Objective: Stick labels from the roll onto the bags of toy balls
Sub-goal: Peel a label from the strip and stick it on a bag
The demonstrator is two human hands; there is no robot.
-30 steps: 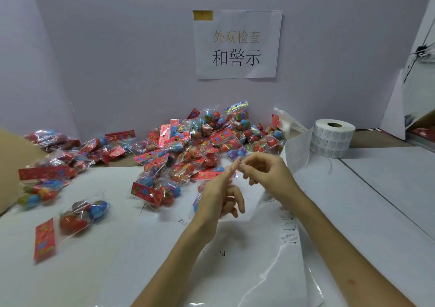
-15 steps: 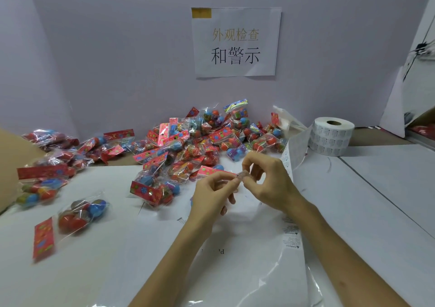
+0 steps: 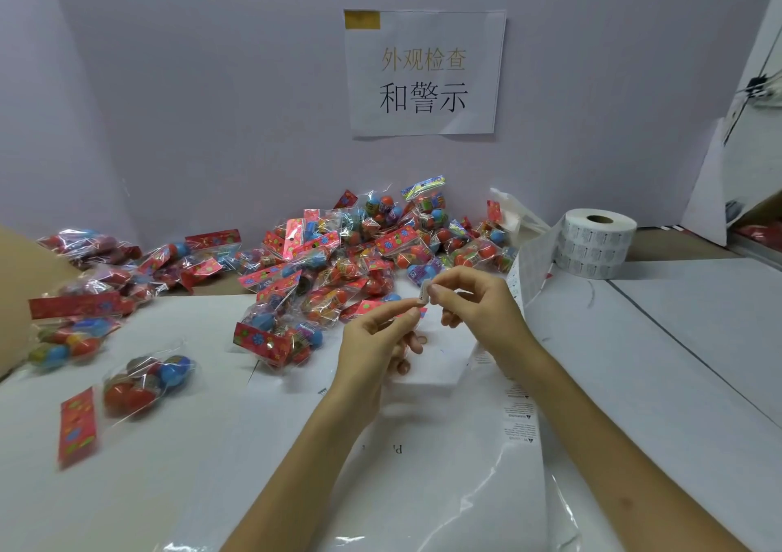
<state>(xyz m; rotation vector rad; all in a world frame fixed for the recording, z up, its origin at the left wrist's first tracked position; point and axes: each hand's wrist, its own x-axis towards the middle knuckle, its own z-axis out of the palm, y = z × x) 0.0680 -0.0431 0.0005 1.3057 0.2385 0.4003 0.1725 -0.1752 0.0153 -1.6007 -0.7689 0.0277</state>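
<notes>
carefully now, with my left hand (image 3: 372,340) and right hand (image 3: 478,310) both pinching the small label (image 3: 424,291) just before the pile of bags (image 3: 359,255), i'd keep its sticky face off my fingertips.

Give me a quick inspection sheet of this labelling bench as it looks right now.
Surface: white table, clear plastic sheet spread in front.
Job's things: label roll back right, its strip trailing toward the hands; pile of toy-ball bags against the wall.
Clutter: loose bag near left; cardboard at the left edge.
Grip: left hand and right hand both pinch one small label above the table.
Cables: thin dark wire far right, off the table.
Surroundings: lilac wall with a printed paper sign.
</notes>
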